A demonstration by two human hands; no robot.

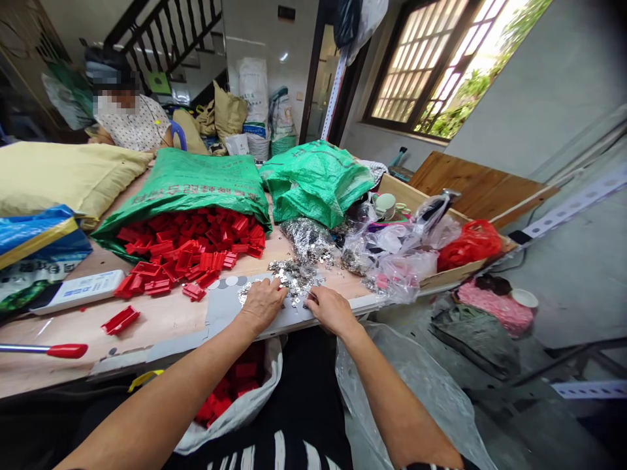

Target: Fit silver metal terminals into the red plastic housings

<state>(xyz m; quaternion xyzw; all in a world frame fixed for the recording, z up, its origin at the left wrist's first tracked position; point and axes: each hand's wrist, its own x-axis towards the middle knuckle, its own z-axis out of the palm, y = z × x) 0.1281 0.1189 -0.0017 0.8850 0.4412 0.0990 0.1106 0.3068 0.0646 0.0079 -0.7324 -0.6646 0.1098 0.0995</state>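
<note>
Small flat silver metal pieces (292, 274) lie in a loose heap on a grey sheet (223, 313) at the table's front edge. My left hand (263, 304) rests at the left of the heap, fingers curled down, with a speck of red at the fingertips. Across a short gap, my right hand (333, 309) has thumb and fingers pinched together at the sheet's edge. What either hand holds is too small to make out. Left of them, red plastic parts (183, 251) spill from a green woven sack (206, 179). One red part (120, 320) lies apart.
A white bag (274, 372) of red parts hangs below the table edge by my lap. Plastic bags (396, 254) and a wooden box (445, 277) crowd the right. A red-handled tool (67, 351) and a white box (81, 290) lie left. Another person (132, 124) sits across the table.
</note>
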